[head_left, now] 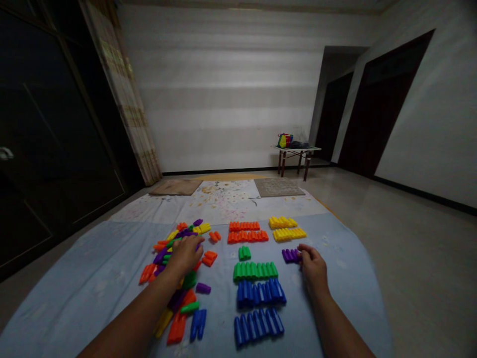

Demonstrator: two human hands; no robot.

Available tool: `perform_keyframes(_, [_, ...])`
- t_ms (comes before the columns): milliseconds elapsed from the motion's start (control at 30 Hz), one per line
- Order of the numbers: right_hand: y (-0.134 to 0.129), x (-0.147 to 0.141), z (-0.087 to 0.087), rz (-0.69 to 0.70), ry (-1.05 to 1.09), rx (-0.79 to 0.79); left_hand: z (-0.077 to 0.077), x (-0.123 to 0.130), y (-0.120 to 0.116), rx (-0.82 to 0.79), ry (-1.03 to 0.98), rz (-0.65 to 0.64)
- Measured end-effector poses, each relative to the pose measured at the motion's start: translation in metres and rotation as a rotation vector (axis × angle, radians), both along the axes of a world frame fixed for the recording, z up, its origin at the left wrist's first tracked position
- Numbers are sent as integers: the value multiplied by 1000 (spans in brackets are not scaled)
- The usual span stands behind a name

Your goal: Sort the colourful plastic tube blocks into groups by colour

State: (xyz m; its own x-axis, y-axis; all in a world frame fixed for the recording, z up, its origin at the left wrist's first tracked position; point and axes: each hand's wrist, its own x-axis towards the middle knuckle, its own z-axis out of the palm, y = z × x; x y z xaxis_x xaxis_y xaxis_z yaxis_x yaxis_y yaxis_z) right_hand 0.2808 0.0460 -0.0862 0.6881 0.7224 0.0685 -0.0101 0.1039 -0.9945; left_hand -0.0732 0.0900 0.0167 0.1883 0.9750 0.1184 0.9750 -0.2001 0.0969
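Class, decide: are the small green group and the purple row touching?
Apart: the head view shows blue cloth between the green group and the purple row.

We log near blue row (259, 327): smooth glossy plastic. Long green row (255, 271): plastic, shiny too. Tablecloth (343, 278): matt cloth. Curtain (128, 104): fabric. We read wall (223, 99) matt, floor (421, 238) smooth.

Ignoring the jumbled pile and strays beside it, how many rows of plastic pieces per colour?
Rows of orange plastic pieces: 2
Rows of yellow plastic pieces: 2
Rows of green plastic pieces: 2, one short
Rows of blue plastic pieces: 2
Rows of purple plastic pieces: 1
Total: 9 rows
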Motion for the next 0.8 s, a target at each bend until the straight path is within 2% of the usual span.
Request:
perform_keyframes(100, [0,0,0,-4,21,6,-6,11,-2,-24,32,24])
perform_keyframes(233, [0,0,0,2,18,20,-18,23,-2,-105,52,-21])
perform_keyframes(333, [1,0,-1,15,9,22,-21,24,1,-143,40,-38])
perform_keyframes(600, [2,-2,0,27,33,8,-16,22,11,-225,35,3])
perform_keyframes(800, [3,-3,2,10,79,15,-5,37,26,-153,-23,2])
